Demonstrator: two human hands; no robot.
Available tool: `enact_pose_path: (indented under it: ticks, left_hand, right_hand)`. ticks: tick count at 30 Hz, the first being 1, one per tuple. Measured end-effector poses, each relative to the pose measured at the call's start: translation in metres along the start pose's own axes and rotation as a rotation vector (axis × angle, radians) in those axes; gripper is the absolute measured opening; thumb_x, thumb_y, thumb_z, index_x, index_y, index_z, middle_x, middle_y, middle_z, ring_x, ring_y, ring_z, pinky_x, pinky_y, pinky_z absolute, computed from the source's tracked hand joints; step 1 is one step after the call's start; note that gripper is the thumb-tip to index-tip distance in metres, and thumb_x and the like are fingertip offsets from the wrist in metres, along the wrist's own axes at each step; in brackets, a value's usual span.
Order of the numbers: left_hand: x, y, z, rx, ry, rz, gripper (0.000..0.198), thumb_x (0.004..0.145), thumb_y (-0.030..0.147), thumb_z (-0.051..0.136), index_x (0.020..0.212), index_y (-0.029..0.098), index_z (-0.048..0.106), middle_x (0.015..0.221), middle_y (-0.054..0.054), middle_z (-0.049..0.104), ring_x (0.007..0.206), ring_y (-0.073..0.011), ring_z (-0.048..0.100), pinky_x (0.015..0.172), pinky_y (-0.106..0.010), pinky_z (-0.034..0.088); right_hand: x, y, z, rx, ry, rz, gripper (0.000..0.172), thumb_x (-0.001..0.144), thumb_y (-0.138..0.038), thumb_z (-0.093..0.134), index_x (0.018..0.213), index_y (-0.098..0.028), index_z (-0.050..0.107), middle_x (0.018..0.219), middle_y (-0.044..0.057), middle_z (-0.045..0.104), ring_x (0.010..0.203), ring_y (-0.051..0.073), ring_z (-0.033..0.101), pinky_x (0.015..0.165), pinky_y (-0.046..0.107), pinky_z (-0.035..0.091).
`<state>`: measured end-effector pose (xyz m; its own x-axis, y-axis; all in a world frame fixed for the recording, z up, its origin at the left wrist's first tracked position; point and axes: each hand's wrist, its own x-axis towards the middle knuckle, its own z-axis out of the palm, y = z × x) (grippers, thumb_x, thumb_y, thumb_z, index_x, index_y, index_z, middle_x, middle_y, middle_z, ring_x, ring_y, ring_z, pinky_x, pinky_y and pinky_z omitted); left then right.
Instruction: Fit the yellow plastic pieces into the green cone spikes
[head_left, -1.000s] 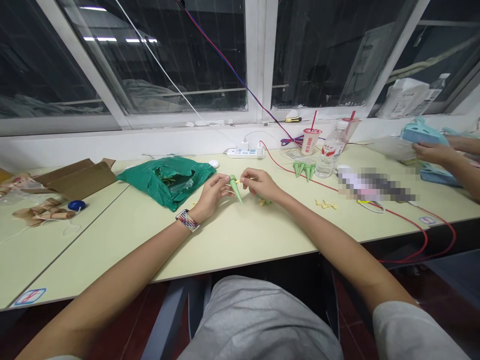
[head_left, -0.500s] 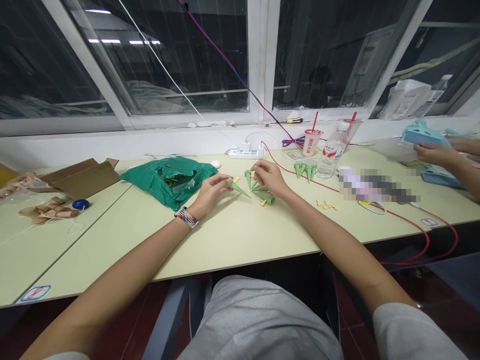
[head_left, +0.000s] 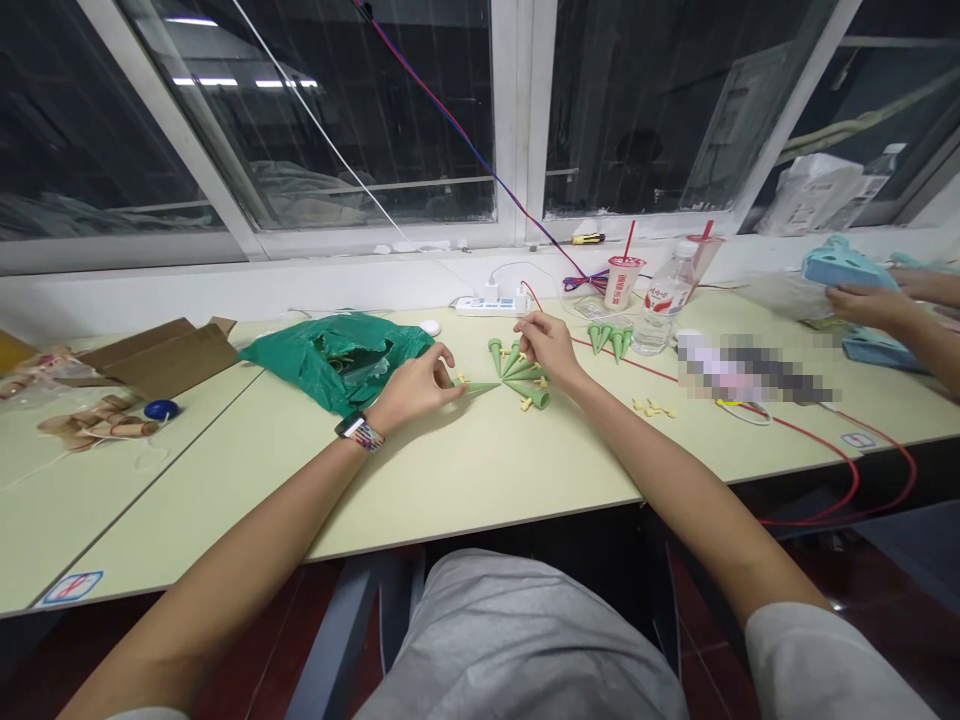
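Observation:
My left hand [head_left: 420, 388] is at the wide end of a green cone-shaped spike [head_left: 481, 387] lying on the table. Its thumb is beside that end and its index finger is parted from the thumb. A small yellow valve piece shows at the same end. Several more green spikes [head_left: 534, 396] fan out to the right, their tips meeting near this spike's tip, with yellow valves [head_left: 527, 404] on some of them. My right hand [head_left: 551, 348] hovers over the back of the fan, fingers curled but thumb and index finger apart; nothing shows between them.
Several green spikes [head_left: 611, 338] and loose yellow valves [head_left: 654, 408] are to the right. A torn green bag [head_left: 300, 355] is at left, near a cardboard box [head_left: 161, 360]. A water bottle [head_left: 660, 310], cup [head_left: 621, 285] and red cable stand behind. Another person's hands [head_left: 870, 305] hold a blue piece.
The spike at my left hand has gone from tilted to lying with its tip toward the others, and the left fingers have parted. My right hand has shifted slightly right, off the spikes.

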<state>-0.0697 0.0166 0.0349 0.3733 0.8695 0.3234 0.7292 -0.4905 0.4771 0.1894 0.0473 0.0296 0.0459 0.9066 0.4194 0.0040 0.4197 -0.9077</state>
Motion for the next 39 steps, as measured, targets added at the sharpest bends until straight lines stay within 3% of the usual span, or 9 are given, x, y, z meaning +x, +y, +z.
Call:
enact_pose_path:
  ticks: [8, 17, 21, 24, 28, 33, 39]
  left_hand:
    - [-0.006, 0.006, 0.005, 0.117, -0.138, 0.121, 0.031, 0.085, 0.053, 0.075, 0.096, 0.024, 0.067, 0.075, 0.002, 0.074, 0.07, -0.0192, 0.068, 0.063, -0.028, 0.039]
    - [-0.01, 0.013, 0.019, 0.145, -0.113, 0.157, 0.038, 0.086, 0.061, 0.073, 0.092, 0.024, 0.073, 0.072, 0.001, 0.073, 0.068, -0.0188, 0.067, 0.063, -0.029, 0.038]
    - [-0.012, 0.017, 0.016, 0.171, -0.025, 0.193, 0.041, 0.089, 0.061, 0.071, 0.098, 0.022, 0.073, 0.065, 0.002, 0.066, 0.064, -0.0186, 0.064, 0.064, -0.031, 0.039]
    - [-0.012, 0.019, 0.009, 0.159, 0.007, 0.346, 0.035, 0.092, 0.053, 0.07, 0.107, 0.021, 0.072, 0.089, -0.004, 0.071, 0.083, -0.0219, 0.067, 0.078, -0.034, 0.048]
    - [-0.012, 0.019, 0.007, 0.144, -0.136, 0.489, 0.033, 0.092, 0.036, 0.067, 0.122, 0.024, 0.07, 0.119, -0.008, 0.069, 0.115, -0.028, 0.062, 0.102, -0.04, 0.048]
    - [-0.014, 0.019, 0.016, 0.087, -0.218, 0.439, 0.037, 0.087, 0.023, 0.063, 0.124, 0.025, 0.069, 0.123, -0.007, 0.066, 0.107, -0.0242, 0.066, 0.095, -0.035, 0.052]
    - [-0.014, 0.019, 0.022, -0.03, -0.232, 0.388, 0.029, 0.09, 0.029, 0.064, 0.118, 0.025, 0.072, 0.12, -0.007, 0.065, 0.093, -0.0206, 0.067, 0.088, -0.033, 0.054]
  right_hand:
    - [0.0, 0.002, 0.001, -0.042, -0.005, -0.003, 0.014, 0.087, -0.03, 0.061, 0.078, -0.02, 0.065, 0.054, -0.005, 0.059, 0.041, 0.009, 0.047, 0.044, 0.022, 0.036]
    - [-0.001, 0.005, 0.001, -0.081, -0.016, -0.008, 0.015, 0.088, -0.031, 0.061, 0.079, -0.021, 0.065, 0.055, -0.005, 0.059, 0.042, 0.01, 0.048, 0.045, 0.022, 0.036]
    - [-0.001, 0.005, 0.001, -0.086, -0.016, -0.003, 0.014, 0.088, -0.031, 0.06, 0.079, -0.021, 0.065, 0.055, -0.004, 0.059, 0.042, 0.01, 0.048, 0.045, 0.023, 0.036]
    - [-0.001, 0.005, 0.001, -0.093, -0.015, -0.001, 0.014, 0.087, -0.03, 0.059, 0.079, -0.021, 0.066, 0.055, -0.004, 0.059, 0.042, 0.01, 0.049, 0.045, 0.023, 0.036]
    - [-0.001, 0.005, 0.001, -0.108, -0.017, -0.002, 0.014, 0.086, -0.029, 0.059, 0.079, -0.02, 0.066, 0.055, -0.005, 0.059, 0.042, 0.01, 0.049, 0.045, 0.022, 0.036]
    - [-0.001, 0.005, 0.002, -0.118, -0.025, -0.017, 0.014, 0.086, -0.029, 0.058, 0.078, -0.02, 0.065, 0.054, -0.005, 0.059, 0.042, 0.01, 0.049, 0.045, 0.022, 0.036]
    - [-0.001, 0.008, 0.002, -0.11, -0.039, 0.002, 0.014, 0.086, -0.032, 0.06, 0.078, -0.021, 0.065, 0.055, -0.004, 0.059, 0.043, 0.01, 0.049, 0.045, 0.022, 0.035]
